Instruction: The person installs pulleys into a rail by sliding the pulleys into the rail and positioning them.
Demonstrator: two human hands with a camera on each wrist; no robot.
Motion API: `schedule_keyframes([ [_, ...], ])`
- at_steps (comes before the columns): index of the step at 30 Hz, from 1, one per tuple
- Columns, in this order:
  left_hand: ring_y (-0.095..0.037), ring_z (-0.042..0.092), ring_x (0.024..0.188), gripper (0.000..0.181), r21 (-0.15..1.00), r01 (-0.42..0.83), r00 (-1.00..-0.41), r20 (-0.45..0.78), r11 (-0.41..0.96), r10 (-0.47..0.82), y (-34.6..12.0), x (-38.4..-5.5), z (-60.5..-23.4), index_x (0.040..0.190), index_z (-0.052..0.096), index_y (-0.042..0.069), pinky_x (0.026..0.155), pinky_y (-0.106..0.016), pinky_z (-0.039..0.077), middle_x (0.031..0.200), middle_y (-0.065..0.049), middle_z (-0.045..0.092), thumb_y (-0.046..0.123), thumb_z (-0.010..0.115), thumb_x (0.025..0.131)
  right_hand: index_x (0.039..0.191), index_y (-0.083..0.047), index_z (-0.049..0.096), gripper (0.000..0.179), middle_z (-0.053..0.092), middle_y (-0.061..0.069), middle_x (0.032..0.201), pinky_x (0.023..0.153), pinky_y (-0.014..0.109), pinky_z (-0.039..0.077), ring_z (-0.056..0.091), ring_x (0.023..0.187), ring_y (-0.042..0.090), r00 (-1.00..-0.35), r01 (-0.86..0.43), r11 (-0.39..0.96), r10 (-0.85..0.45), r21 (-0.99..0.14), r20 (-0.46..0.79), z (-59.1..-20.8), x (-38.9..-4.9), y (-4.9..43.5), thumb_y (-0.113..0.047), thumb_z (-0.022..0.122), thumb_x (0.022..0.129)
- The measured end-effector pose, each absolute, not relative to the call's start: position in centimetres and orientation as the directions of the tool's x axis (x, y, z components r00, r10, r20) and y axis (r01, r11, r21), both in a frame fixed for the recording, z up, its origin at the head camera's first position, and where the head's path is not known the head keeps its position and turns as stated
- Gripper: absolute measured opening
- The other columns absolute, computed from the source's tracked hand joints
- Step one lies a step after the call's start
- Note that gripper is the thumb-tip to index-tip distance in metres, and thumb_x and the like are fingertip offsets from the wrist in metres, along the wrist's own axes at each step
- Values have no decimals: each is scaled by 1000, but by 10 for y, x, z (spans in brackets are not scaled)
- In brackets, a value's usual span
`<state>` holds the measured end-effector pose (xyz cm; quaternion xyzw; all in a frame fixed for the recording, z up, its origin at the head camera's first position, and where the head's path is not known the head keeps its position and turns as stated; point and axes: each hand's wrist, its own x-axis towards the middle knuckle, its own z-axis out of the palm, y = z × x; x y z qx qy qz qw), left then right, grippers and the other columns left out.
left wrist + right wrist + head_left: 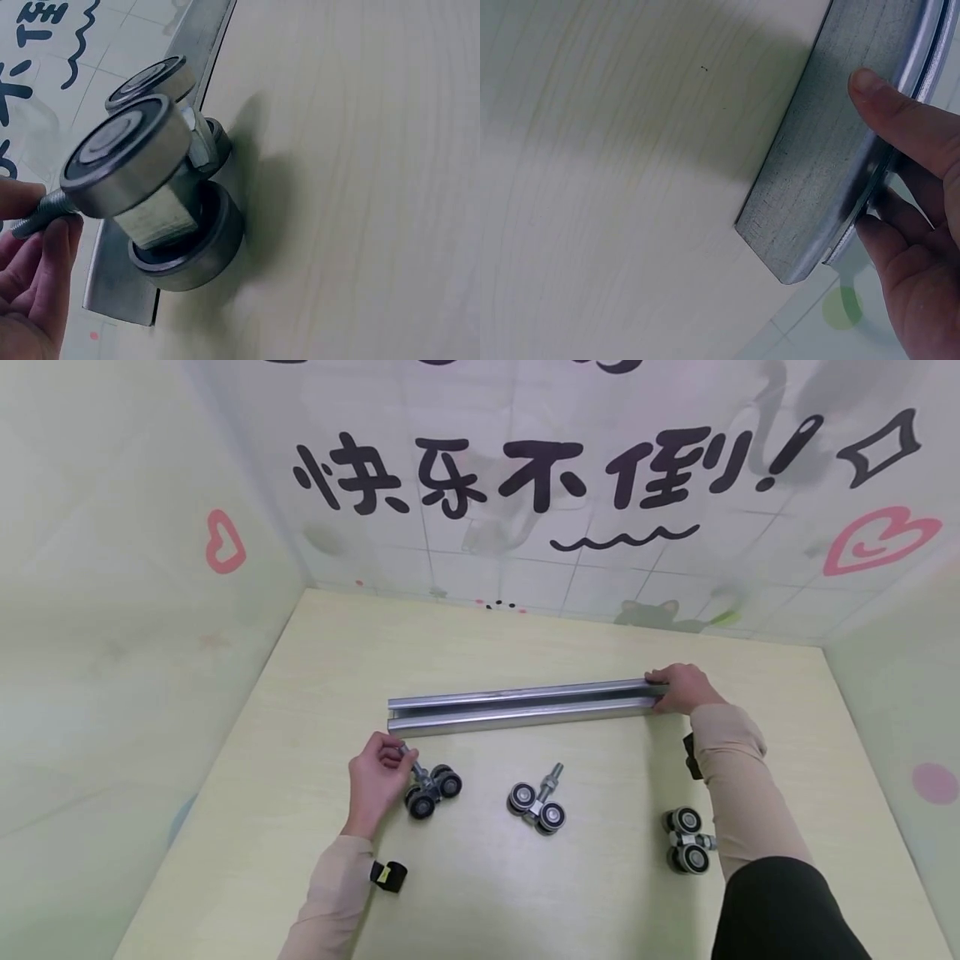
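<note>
My left hand (377, 781) pinches the threaded bolt of a roller trolley (422, 807) between thumb and fingers. In the left wrist view the trolley's black-faced metal wheels (124, 150) hang close over the table, with the bolt (45, 214) pointing toward the fingers. A long metal channel track (517, 718) lies across the table, its slot facing up, and the trolley is just in front of its left end. At the opposite end my right hand (684, 687) grips the track, thumb on the near side wall (802, 165) and fingers on the far side.
A second roller trolley (551, 817) lies in front of the track's middle, bolt slanting up and right. Another trolley (687, 859) lies at the right beside my right forearm, which overlaps its bolt. Printed walls (502, 568) enclose the table (465, 893) at the back and sides.
</note>
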<state>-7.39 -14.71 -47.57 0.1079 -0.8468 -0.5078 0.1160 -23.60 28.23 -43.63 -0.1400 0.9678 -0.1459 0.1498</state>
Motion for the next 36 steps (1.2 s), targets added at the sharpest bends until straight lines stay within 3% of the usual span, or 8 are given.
schedule_keyframes([
  [6, -8, 58, 59, 19, 886, 61, -949, 193, 460, -247, -141, -66, -474, 83, 55, -2, 57, -17, 51, 69, -13, 64, -3, 71, 72, 120, 2, 54, 63, 50, 27, 123, 94, 55, 36, 45, 108, 50, -917, -217, 919, -307, -328, -254, -436, -237, 282, -7, 77, 62],
  [13, -16, 60, 60, 21, 840, 175, -941, 297, 514, -164, -129, -54, -472, 80, 53, -1, 54, -18, 52, 67, -8, 62, -6, 71, 70, 119, 2, 55, 64, 50, 28, 122, 93, 55, 37, 46, 106, 51, -919, -221, 917, -310, -333, -244, -435, -236, 281, -9, 78, 61],
  [22, -13, 62, 58, 26, 665, 387, -868, 496, 639, 9, -118, -39, -478, 81, 53, 2, 55, -11, 50, 66, -6, 62, -4, 74, 67, 120, 3, 54, 64, 49, 30, 122, 93, 55, 36, 46, 105, 50, -920, -211, 916, -304, -341, -247, -433, -234, 280, -8, 78, 61],
  [30, -15, 64, 63, 28, 673, 400, -859, 512, 622, -1, -114, -34, -484, 83, 54, 0, 57, -14, 52, 72, -8, 61, -4, 76, 66, 120, 3, 53, 65, 48, 33, 121, 92, 55, 36, 45, 104, 52, -919, -205, 914, -302, -349, -252, -432, -232, 280, -9, 78, 61],
  [36, -17, 64, 58, 33, 675, 386, -852, 522, 628, -38, -115, -30, -493, 80, 55, 0, 52, -18, 52, 72, -8, 60, 3, 82, 61, 120, 3, 53, 65, 48, 33, 121, 91, 55, 37, 46, 103, 52, -919, -211, 912, -308, -352, -245, -434, -231, 280, -8, 78, 61],
])
